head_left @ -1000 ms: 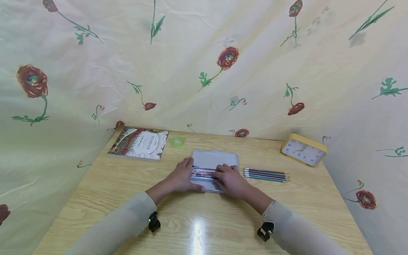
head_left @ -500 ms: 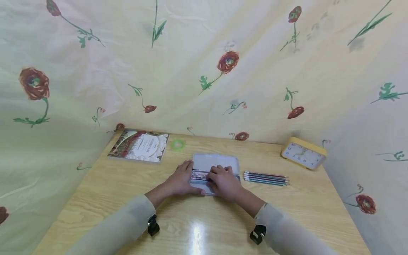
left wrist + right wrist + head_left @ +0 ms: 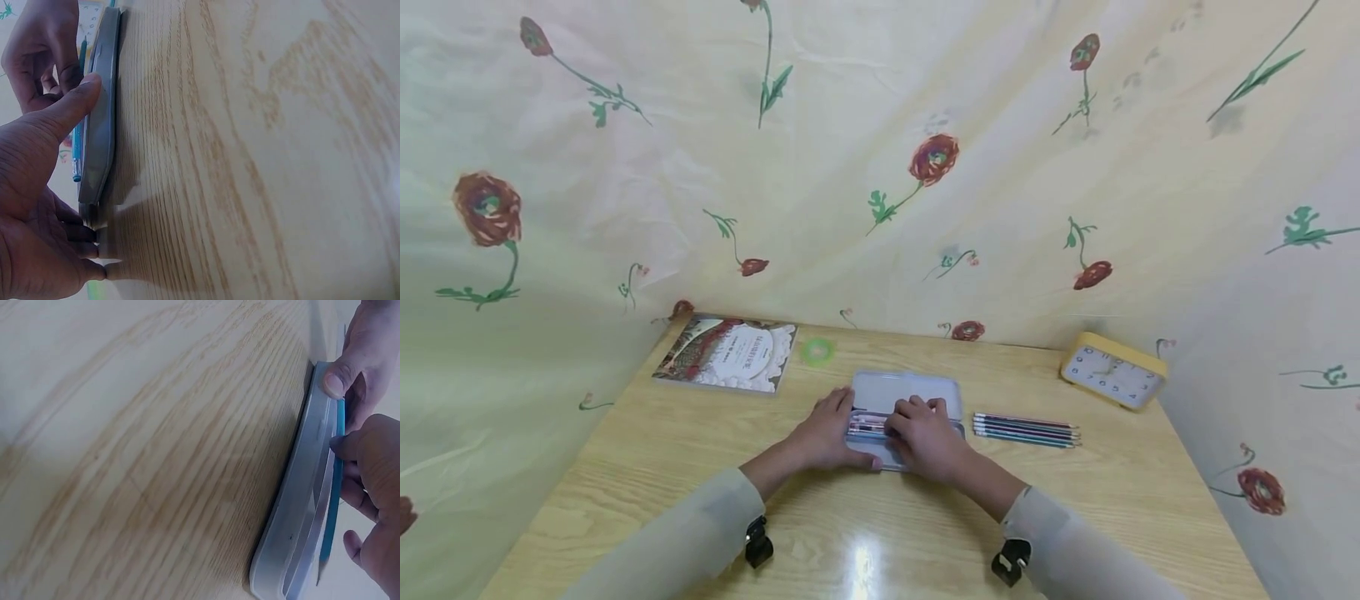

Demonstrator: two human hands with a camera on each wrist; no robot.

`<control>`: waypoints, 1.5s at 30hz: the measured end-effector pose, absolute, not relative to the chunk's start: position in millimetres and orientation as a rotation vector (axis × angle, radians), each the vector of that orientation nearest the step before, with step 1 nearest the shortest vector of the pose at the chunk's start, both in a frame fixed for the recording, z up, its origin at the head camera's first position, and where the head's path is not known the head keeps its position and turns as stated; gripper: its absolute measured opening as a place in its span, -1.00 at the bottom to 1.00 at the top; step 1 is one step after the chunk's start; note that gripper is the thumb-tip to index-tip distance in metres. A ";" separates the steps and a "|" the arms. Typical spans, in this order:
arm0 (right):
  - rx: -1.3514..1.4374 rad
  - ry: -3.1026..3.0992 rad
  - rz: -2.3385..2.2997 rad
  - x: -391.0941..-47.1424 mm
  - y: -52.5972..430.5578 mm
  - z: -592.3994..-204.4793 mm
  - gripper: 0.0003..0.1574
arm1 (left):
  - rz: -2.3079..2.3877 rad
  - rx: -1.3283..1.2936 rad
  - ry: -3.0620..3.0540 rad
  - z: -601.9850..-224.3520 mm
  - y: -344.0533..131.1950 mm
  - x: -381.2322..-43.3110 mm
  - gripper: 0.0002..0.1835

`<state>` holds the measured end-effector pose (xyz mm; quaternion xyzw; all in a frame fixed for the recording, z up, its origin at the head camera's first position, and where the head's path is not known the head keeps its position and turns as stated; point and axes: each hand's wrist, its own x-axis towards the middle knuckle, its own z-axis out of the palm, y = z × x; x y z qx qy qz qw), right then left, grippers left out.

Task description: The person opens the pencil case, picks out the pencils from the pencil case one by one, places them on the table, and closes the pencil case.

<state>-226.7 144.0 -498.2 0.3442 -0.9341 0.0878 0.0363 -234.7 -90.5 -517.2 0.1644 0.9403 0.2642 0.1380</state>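
A grey pencil case [image 3: 904, 393] lies on the table with its lid folded back, and several pencils [image 3: 865, 426] show inside. My left hand [image 3: 826, 435] holds the case's left end, thumb on the near edge and fingers at the far side. Over the case's right part, my right hand [image 3: 929, 442] pinches a teal pencil [image 3: 334, 506] between thumb and fingers. That pencil runs lengthwise along the case, its sharpened tip toward the right end. The right hand covers part of the contents in the head view.
Right of the case, several pencils [image 3: 1026, 429] lie in a row. A yellow clock [image 3: 1114, 371] stands at the back right. A booklet [image 3: 728, 353] and a green ring, perhaps a tape roll [image 3: 817, 351], lie at the back left. Patterned cloth [image 3: 820, 167] hangs behind the table.
My right hand has shifted slightly left over the case, then stayed nearly still. The left hand keeps its hold. The head view has tilted up a little.
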 end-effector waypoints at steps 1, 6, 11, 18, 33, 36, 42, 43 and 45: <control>1.058 -2.855 0.258 -226.6 144.9 -497.2 -0.81 | 0.760 0.475 2.720 -516.8 -90.3 -235.0 0.55; 1.060 -2.760 0.145 -226.3 152.5 -493.5 -0.82 | 0.761 0.469 2.716 -514.6 -90.1 -236.7 0.54; 1.055 -2.664 0.081 -227.0 164.1 -493.3 -0.81 | 0.748 0.472 2.727 -515.2 -90.9 -236.3 0.53; 1.007 -2.591 0.137 -224.6 192.6 -495.7 -0.79 | 0.798 0.479 2.698 -515.8 -89.2 -231.7 0.54; 0.836 -2.621 0.193 -223.4 252.8 -503.6 -0.74 | 0.840 0.461 2.688 -512.0 -87.9 -227.7 0.53; 0.813 -2.606 0.206 -221.5 263.7 -505.4 -0.74 | 0.840 0.456 2.689 -511.4 -86.7 -226.7 0.52; 0.785 -2.626 0.220 -216.7 281.9 -506.4 -0.72 | 0.826 0.452 2.696 -509.9 -87.1 -226.5 0.52; 0.774 -2.639 0.221 -215.8 284.9 -505.9 -0.71 | 0.823 0.455 2.699 -510.2 -87.3 -226.8 0.52; 0.753 -2.662 0.211 -214.1 291.5 -505.8 -0.70 | 0.825 0.458 2.696 -511.1 -87.3 -227.2 0.52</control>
